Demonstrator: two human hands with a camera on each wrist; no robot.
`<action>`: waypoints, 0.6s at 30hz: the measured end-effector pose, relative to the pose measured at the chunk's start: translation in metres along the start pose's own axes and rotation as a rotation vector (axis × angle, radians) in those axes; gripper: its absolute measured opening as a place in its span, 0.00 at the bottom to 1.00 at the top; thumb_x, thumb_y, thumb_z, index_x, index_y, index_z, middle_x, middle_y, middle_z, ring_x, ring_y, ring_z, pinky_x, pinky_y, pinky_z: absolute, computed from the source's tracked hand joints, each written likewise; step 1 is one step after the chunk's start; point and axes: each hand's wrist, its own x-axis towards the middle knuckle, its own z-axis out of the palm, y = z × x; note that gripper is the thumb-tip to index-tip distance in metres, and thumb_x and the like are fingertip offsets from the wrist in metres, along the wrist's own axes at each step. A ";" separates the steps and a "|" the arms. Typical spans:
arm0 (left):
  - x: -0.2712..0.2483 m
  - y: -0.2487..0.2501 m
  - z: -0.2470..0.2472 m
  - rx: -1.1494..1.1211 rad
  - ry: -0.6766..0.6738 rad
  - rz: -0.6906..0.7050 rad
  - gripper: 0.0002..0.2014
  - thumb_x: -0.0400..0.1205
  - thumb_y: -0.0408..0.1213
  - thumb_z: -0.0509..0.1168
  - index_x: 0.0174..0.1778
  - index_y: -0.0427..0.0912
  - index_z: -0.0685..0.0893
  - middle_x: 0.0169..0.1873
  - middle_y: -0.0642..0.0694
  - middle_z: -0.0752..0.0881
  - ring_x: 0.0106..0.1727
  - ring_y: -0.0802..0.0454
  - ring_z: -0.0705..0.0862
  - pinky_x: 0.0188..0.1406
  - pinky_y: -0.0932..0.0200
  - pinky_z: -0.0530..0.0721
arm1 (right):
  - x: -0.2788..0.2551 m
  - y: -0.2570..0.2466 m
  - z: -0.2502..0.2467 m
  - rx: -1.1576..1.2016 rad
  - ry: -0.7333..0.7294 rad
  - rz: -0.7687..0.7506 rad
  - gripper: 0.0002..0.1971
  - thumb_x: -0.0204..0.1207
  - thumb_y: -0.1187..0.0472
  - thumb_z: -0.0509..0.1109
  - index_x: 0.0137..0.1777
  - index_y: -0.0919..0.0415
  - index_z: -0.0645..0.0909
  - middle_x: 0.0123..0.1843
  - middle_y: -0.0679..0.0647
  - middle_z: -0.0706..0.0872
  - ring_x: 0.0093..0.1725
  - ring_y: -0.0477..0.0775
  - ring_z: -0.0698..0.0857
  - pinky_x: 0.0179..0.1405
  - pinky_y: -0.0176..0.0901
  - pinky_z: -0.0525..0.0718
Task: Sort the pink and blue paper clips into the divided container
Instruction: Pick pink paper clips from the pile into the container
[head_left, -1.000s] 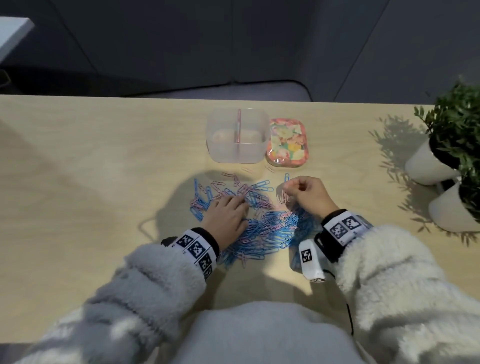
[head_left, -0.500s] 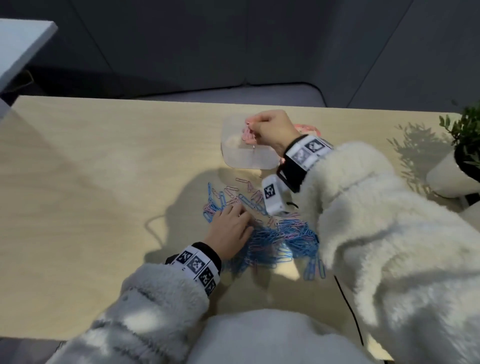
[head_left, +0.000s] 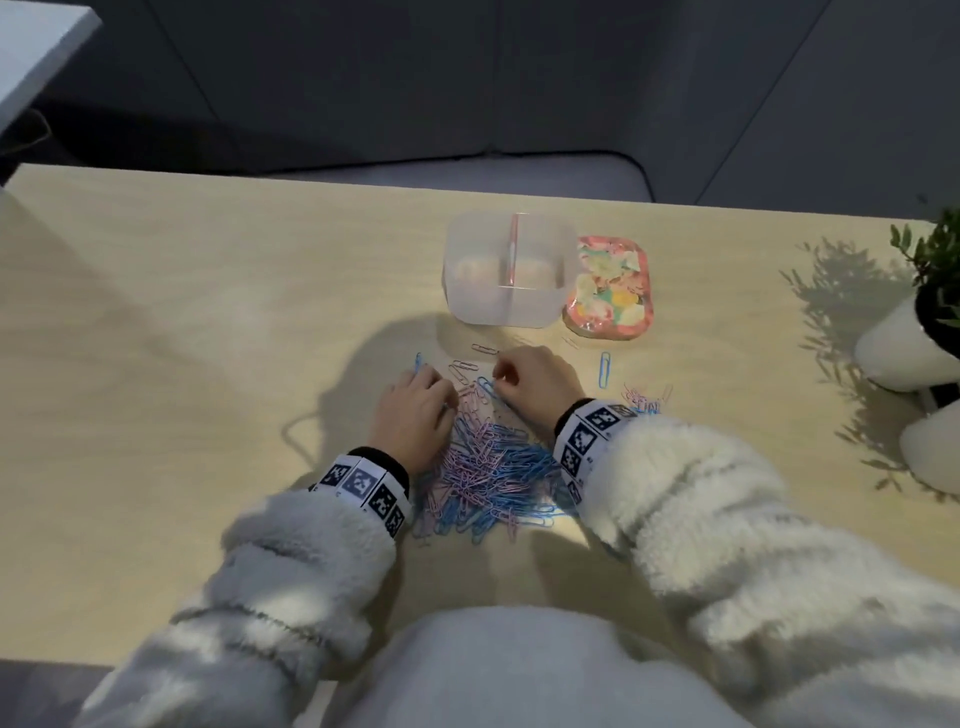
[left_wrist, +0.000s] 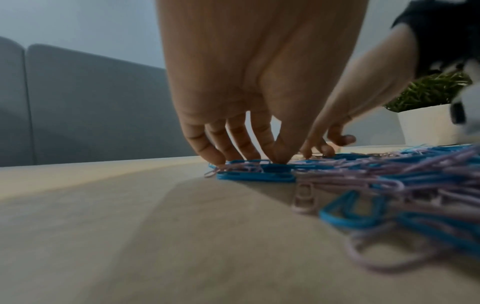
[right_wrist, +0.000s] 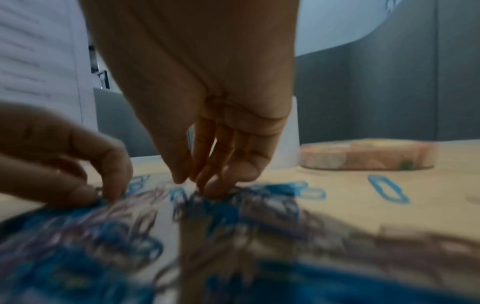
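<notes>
Pale wooden tabletop (head_left: 156, 364) carries nearly all the work yet to do: a large tangled heap of pink and blue wire paper clips (head_left: 488, 467) lies near the person. Beyond it stands the translucent plastic divided container (head_left: 506, 278), its contents unclear. The left hand (head_left: 413, 415) rests fingertips on the heap, fingers fairly straight. The right hand (head_left: 535, 382) is curled, pinching at clips; which clip cannot be told.

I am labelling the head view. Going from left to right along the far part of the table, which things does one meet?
Divided container → floral lid → white plant pots.
</notes>
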 end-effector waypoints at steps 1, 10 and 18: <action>-0.002 -0.001 0.000 0.008 0.002 -0.014 0.08 0.81 0.40 0.59 0.48 0.43 0.81 0.52 0.45 0.80 0.54 0.44 0.76 0.51 0.51 0.74 | -0.001 -0.001 0.004 -0.013 0.017 0.011 0.05 0.73 0.60 0.67 0.45 0.57 0.84 0.48 0.54 0.88 0.48 0.59 0.85 0.46 0.47 0.82; -0.003 -0.002 -0.010 0.082 -0.015 -0.094 0.11 0.83 0.43 0.55 0.52 0.44 0.79 0.55 0.45 0.78 0.58 0.45 0.75 0.58 0.52 0.70 | -0.008 0.020 0.002 -0.055 -0.129 0.141 0.06 0.70 0.61 0.67 0.40 0.63 0.82 0.43 0.58 0.88 0.45 0.62 0.86 0.45 0.49 0.85; 0.028 0.003 -0.020 0.028 -0.112 -0.032 0.24 0.74 0.51 0.68 0.64 0.46 0.75 0.62 0.46 0.76 0.64 0.46 0.73 0.66 0.51 0.69 | 0.014 0.025 -0.021 0.002 0.127 0.039 0.09 0.74 0.71 0.63 0.47 0.71 0.84 0.51 0.65 0.85 0.53 0.64 0.83 0.53 0.52 0.83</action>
